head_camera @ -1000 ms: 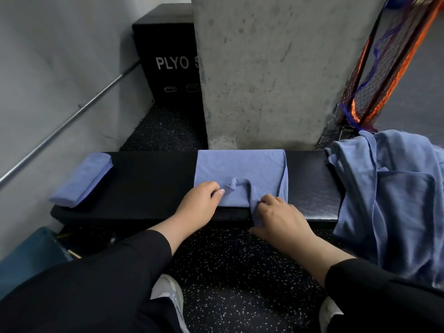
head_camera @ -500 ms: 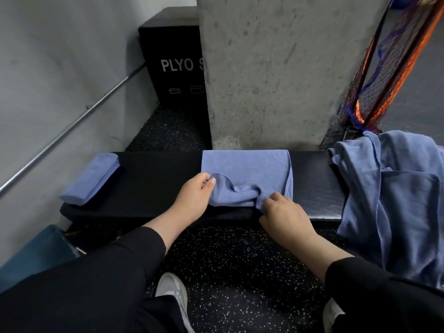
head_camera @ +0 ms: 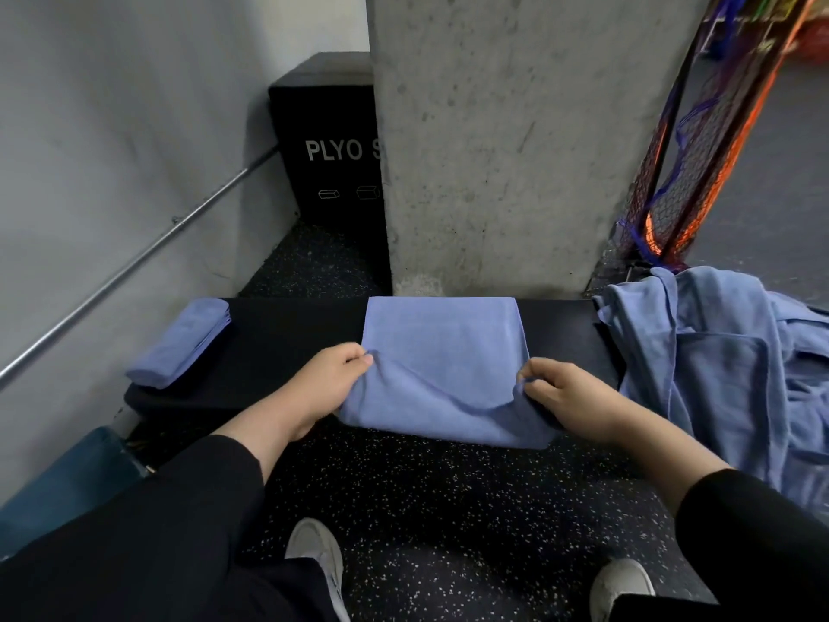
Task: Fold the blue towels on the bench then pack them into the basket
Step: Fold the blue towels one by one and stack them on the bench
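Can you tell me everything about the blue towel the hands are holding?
The towel is soft-looking, light blue cloth, already folded into a smaller rectangle. Its far part lies flat on the black bench, in the middle, and its near fold hangs over the front edge. The left hand pinches its left side and the right hand pinches its right side, so the cloth sags and wrinkles between them.
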### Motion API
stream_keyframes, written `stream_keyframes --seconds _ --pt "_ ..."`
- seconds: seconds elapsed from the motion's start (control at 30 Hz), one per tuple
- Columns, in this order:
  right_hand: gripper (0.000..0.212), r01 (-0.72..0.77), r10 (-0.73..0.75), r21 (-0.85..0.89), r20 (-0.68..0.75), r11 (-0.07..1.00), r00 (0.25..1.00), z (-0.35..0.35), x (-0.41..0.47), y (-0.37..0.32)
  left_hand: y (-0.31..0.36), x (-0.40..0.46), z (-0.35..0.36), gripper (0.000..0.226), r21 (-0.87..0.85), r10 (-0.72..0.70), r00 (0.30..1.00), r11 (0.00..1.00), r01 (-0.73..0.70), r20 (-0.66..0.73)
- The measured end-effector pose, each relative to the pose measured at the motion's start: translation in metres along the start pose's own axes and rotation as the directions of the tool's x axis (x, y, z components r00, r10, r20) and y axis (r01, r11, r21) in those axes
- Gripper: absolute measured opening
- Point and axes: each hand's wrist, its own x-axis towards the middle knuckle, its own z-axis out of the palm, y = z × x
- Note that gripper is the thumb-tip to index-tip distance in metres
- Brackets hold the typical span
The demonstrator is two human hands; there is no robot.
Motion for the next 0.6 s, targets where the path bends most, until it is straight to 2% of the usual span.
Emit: stream_keyframes --seconds 0.1,0.17,0.23,0.37,0.47,0.6 --pt "0.017 0.018 -0.008 -0.101 0.101 0.995 0.995 -0.010 -0.006 0.001 -0.002 -0.011 -0.011 0.034 -0.097 -0.109 0.968 0.986 0.134 0.228" --pt "0.011 0.026 -0.010 -0.140 0.118 0.990 0.993 -0.011 -0.005 0.003 -0.001 -0.013 -0.016 0.034 -0.129 -0.135 0.951 0.976 0.177 0.280" --pt "0.009 0.017 -0.003 -0.159 0.089 0.987 0.996 -0.009 0.001 0.004 -0.001 -0.011 -0.018 0.032 -0.153 -0.148 0.951 0.969 0.194 0.273" --pt "0.009 0.002 -0.014 -0.101 -0.122 0.995 0.992 -0.006 0.028 0.002 -0.004 0.012 -0.017 0.028 -0.209 -0.146 0.975 0.961 0.180 0.170" --pt "0.010 -0.016 0.018 0.010 -0.260 1.000 0.966 -0.005 0.054 0.002 -0.007 0.040 -0.015 0.032 -0.253 -0.119 0.993 0.961 0.115 -0.002" --pt "0.012 -0.075 0.143 0.209 -0.334 0.975 0.932 -0.002 0.090 0.004 -0.009 0.074 -0.007 0.035 -0.162 -0.013 0.980 0.987 -0.020 -0.200"
